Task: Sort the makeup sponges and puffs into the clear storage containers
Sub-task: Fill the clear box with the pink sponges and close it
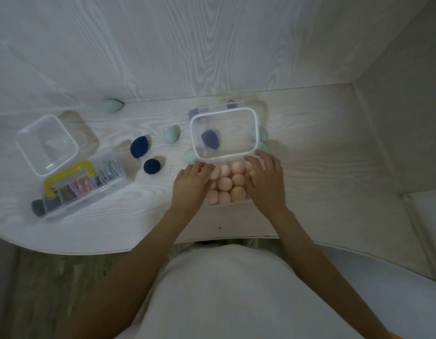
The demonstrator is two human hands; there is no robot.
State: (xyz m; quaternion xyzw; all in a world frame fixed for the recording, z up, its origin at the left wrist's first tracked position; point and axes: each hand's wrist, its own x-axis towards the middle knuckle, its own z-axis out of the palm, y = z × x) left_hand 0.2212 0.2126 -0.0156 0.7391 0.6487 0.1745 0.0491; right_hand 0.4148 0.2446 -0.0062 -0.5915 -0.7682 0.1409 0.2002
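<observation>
Both hands, left and right, lay spread with fingers loose over a clear box packed with peach sponges, pinching nothing. A clear lid lay just beyond, partly covering a dark blue sponge. On the worktop to the left lay two dark blue sponges, three visible pale green ones, a square clear container and a yellow-handled case.

Pale wood-grain counter; peach round foam sponges; navy egg-shaped sponges; mint teardrop sponges; yellow plastic handle.

Sponge-filled box near the surface front, open container behind it, handled organizer far left, loose sponges between
</observation>
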